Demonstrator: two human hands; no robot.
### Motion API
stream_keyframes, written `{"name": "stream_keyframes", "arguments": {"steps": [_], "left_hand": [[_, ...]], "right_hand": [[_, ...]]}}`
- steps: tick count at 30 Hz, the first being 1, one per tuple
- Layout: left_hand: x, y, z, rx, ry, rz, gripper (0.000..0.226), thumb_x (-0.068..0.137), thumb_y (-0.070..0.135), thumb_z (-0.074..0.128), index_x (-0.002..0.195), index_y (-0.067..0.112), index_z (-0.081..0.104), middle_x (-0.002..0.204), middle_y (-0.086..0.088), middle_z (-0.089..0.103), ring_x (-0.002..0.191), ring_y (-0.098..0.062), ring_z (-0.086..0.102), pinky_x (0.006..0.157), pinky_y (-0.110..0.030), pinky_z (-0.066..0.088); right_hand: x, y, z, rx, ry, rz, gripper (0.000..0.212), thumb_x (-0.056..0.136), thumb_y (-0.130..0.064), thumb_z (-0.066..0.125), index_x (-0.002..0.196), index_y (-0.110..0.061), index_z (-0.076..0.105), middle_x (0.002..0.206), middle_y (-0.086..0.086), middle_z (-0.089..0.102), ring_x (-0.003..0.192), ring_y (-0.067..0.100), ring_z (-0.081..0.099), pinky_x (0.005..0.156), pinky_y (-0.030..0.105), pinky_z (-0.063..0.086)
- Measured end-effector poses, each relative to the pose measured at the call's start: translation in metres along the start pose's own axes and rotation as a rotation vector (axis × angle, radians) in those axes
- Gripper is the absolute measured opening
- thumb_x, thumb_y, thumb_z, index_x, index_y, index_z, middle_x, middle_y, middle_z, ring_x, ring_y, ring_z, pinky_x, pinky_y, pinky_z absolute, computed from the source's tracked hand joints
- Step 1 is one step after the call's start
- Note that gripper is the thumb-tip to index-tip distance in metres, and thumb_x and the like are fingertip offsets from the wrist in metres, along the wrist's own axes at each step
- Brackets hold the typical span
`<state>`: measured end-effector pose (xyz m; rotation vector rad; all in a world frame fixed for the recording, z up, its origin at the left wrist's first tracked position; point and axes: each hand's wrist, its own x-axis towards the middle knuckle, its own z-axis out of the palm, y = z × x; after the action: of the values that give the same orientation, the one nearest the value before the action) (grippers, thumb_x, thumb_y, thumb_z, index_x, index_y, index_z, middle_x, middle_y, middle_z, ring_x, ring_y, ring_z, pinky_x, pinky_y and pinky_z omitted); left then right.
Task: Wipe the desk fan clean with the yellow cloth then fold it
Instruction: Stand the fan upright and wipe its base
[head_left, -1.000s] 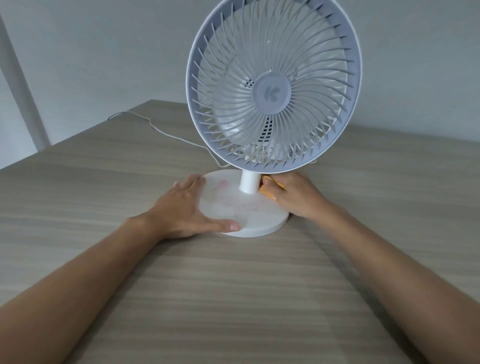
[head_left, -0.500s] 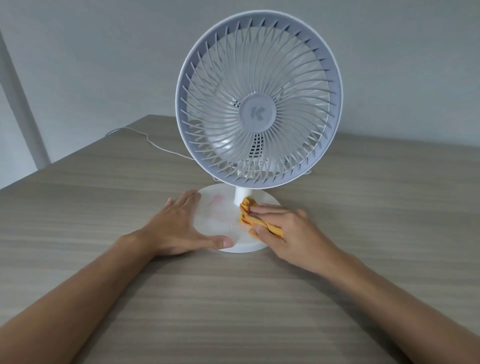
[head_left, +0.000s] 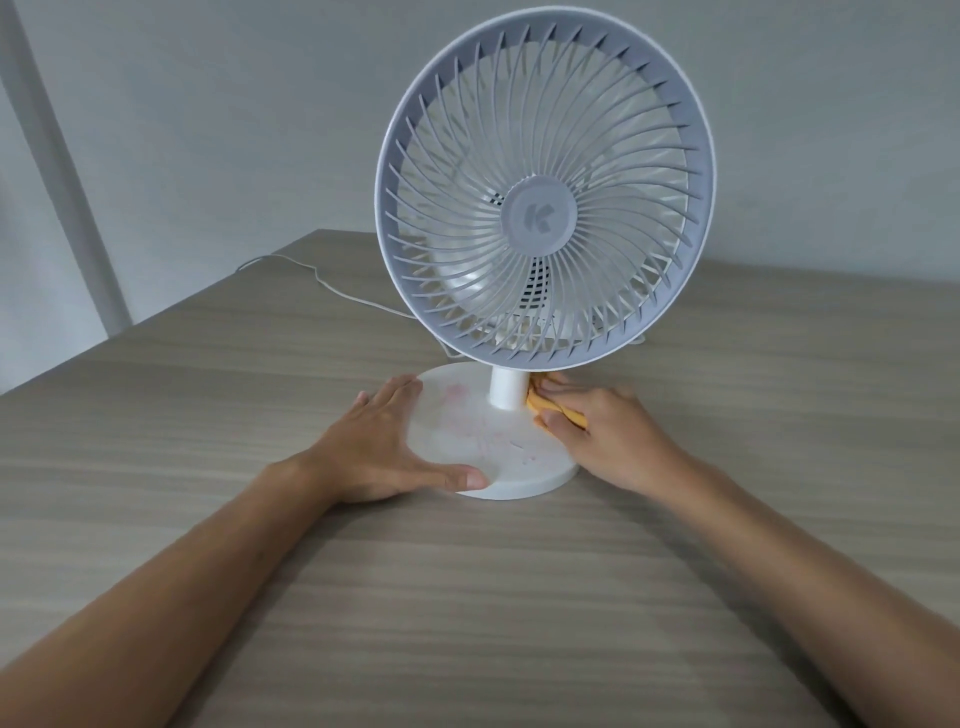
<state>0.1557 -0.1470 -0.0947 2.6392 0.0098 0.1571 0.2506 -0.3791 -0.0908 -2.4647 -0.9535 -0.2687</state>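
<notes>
A white desk fan (head_left: 543, 208) with a round grille stands upright on a wooden table (head_left: 415, 597). Its round white base (head_left: 478, 441) shows faint pink smudges. My left hand (head_left: 384, 447) lies flat against the base's left rim, thumb on the front edge, fingers straight. My right hand (head_left: 608, 436) grips a bunched yellow cloth (head_left: 556, 410) and presses it onto the base just right of the short white stem (head_left: 506, 389). Most of the cloth is hidden under the hand.
A thin white cable (head_left: 332, 286) runs from behind the fan across the table's far left corner. A grey wall stands behind, with a pale vertical post (head_left: 57, 171) at the left. The table's left edge slants down toward the lower left.
My right hand has slid the cloth from the front of the stem round to its right side. My left hand stays on the base. The view has shifted, so the fan sits further right.
</notes>
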Motion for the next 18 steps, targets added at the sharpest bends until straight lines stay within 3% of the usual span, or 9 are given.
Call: {"name": "stream_keyframes", "arguments": {"steps": [4,7,11,15,18], "left_hand": [[0.0,-0.001,0.0,-0.009,0.008,-0.003,0.126,0.038,0.094,0.055,0.141,0.028,0.027,0.146,0.017,0.032,0.135,-0.015,0.033,0.112,-0.035,0.026],[-0.002,0.001,-0.003,-0.029,-0.001,-0.005,0.124,0.042,0.089,0.059,0.144,0.027,0.025,0.148,0.015,0.03,0.136,-0.014,0.031,0.108,-0.029,0.026],[-0.004,0.005,-0.012,-0.037,-0.056,-0.004,0.138,0.034,0.092,0.057,0.148,0.024,0.019,0.155,0.01,0.025,0.141,-0.012,0.027,0.11,-0.026,0.023],[-0.007,0.002,-0.021,-0.109,-0.114,0.012,0.11,0.063,0.056,0.08,0.149,0.022,0.02,0.147,0.014,0.029,0.121,0.003,0.028,0.097,-0.014,0.02],[-0.005,-0.005,-0.02,-0.12,-0.118,0.001,0.115,0.061,0.054,0.081,0.15,0.022,0.015,0.15,0.015,0.027,0.126,0.001,0.03,0.101,-0.015,0.02]], "right_hand": [[-0.024,-0.016,0.003,-0.024,0.013,-0.088,0.037,0.097,-0.02,0.057,0.132,-0.009,0.059,0.143,0.003,0.054,0.141,0.011,0.038,0.114,0.012,0.018],[-0.037,-0.03,0.006,-0.017,-0.002,-0.146,0.039,0.099,-0.023,0.051,0.136,-0.011,0.055,0.147,-0.001,0.049,0.143,0.007,0.032,0.116,0.011,0.012],[-0.032,-0.04,0.011,-0.032,-0.035,-0.179,0.043,0.103,-0.024,0.042,0.144,-0.012,0.045,0.155,0.0,0.038,0.142,-0.003,0.02,0.117,0.015,0.006],[-0.022,-0.049,0.015,-0.048,-0.051,-0.193,0.043,0.104,-0.025,0.038,0.146,-0.012,0.041,0.157,-0.001,0.035,0.145,0.001,0.02,0.108,0.001,-0.005],[-0.015,-0.06,0.021,-0.039,-0.044,-0.221,0.041,0.105,-0.022,0.038,0.142,-0.009,0.046,0.154,0.002,0.041,0.145,0.005,0.023,0.101,-0.006,-0.011]]}}
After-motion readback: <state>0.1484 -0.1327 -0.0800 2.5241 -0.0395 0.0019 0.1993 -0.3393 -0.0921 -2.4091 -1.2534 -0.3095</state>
